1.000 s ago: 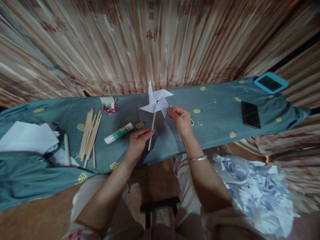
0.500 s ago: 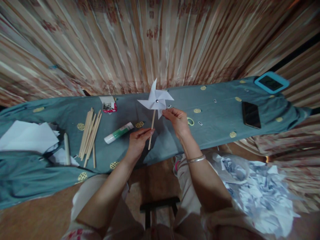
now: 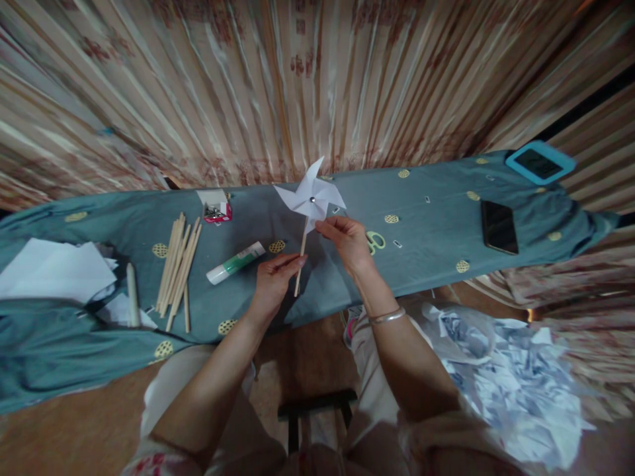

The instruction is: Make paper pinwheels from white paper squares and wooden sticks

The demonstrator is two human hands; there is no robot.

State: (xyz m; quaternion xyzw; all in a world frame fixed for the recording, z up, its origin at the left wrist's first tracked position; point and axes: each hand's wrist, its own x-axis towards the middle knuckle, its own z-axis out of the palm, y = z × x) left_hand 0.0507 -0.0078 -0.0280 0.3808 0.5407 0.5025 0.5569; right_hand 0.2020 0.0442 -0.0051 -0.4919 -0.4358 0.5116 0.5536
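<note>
A white paper pinwheel [image 3: 317,196] on a thin wooden stick [image 3: 303,239] stands up in front of me, a silver pin at its centre. My left hand [image 3: 274,281] pinches the stick below the blades between thumb and fingers. With thumb and forefinger, my right hand [image 3: 348,242] is closed at the tip of the lowest blade, which its fingers partly hide. Left of my hands lies a green and white glue stick [image 3: 236,263]. Scissors with pale green handles [image 3: 376,242] lie just behind my right hand, their blades hidden by it.
On the cloth-covered table [image 3: 426,231] lie a bundle of wooden sticks [image 3: 179,268], an open red box of pins [image 3: 217,210], white paper sheets [image 3: 57,268], a phone [image 3: 499,227] and a blue-framed tablet [image 3: 542,162]. A bag of paper scraps [image 3: 516,377] sits low at right.
The pinwheel's blades have turned slightly clockwise. My right hand has moved a little left and down with the blade tip, showing more of the scissors' handles. My left hand keeps its place.
</note>
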